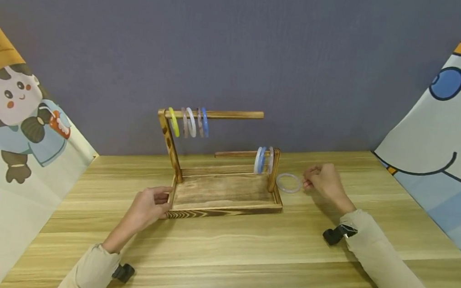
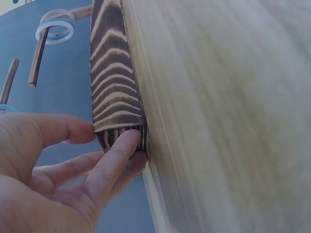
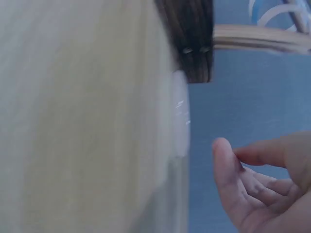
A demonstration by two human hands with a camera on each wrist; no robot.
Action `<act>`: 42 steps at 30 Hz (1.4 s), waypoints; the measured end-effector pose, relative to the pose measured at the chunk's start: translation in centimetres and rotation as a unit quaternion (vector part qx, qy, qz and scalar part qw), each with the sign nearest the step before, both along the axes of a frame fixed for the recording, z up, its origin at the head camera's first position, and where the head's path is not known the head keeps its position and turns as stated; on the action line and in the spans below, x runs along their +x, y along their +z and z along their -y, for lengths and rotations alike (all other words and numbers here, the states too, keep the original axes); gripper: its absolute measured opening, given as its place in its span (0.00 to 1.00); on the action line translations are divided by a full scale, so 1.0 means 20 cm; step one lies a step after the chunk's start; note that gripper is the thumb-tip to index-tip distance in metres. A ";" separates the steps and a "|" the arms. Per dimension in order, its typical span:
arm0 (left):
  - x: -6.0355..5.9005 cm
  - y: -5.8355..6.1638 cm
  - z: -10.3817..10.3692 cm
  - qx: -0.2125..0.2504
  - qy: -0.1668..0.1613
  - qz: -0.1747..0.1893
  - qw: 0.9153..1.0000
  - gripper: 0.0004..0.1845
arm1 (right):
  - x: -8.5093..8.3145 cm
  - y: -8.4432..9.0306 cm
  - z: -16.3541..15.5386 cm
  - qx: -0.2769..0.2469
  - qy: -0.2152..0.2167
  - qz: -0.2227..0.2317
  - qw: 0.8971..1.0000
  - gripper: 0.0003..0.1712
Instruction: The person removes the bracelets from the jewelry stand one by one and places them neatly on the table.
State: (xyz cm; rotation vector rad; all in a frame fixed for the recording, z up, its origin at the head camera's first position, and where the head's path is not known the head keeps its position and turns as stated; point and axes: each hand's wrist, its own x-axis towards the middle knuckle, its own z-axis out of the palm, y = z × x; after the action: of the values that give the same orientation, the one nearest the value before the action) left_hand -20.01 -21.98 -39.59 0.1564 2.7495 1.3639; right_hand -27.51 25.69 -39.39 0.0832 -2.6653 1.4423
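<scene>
A wooden bangle stand with a tray base and two rods stands on the table. My left hand holds its left end; in the left wrist view the thumb is at one edge and the fingers lie against the end face. A pale translucent bangle lies flat beside the stand's right end. My right hand hovers with its fingertips just right of that bangle, loosely curled, nothing seen between thumb and forefinger. In the right wrist view the bangle appears edge-on, apart from the fingers.
On the upper rod hang several bangles, among them a yellow bangle and a blue bangle. The lower rod carries 3 near its post, one a white bangle. A grey wall rises behind the table.
</scene>
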 end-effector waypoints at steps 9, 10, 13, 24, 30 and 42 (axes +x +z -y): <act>0.00 0.01 0.02 -0.001 0.004 0.000 1.000 0.27 | 0.12 0.20 0.17 0.081 -0.027 -0.185 0.979 0.11; 0.00 0.01 0.02 0.000 0.004 0.002 1.000 0.28 | 0.14 0.23 0.20 0.080 -0.027 -0.199 0.976 0.10; 0.01 0.00 0.02 0.001 0.006 0.007 1.000 0.28 | 0.18 0.28 0.29 0.074 -0.023 -0.241 0.967 0.08; 0.00 -0.01 0.02 0.008 0.008 0.004 1.000 0.28 | 0.24 0.44 0.58 0.039 0.033 -0.316 0.948 0.08; -0.01 -0.01 0.02 0.009 0.007 0.003 1.000 0.28 | 0.22 0.47 0.70 0.018 0.049 -0.307 0.950 0.09; -0.02 -0.01 0.00 0.012 0.010 0.005 1.000 0.28 | 0.19 0.53 0.90 -0.010 0.065 -0.294 0.953 0.10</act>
State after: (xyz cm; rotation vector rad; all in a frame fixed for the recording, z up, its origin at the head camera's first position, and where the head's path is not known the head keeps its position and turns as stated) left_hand -20.36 -21.96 -39.69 0.1226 2.7352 1.3976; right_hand -23.78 7.60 -28.79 0.5969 -2.1833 1.2251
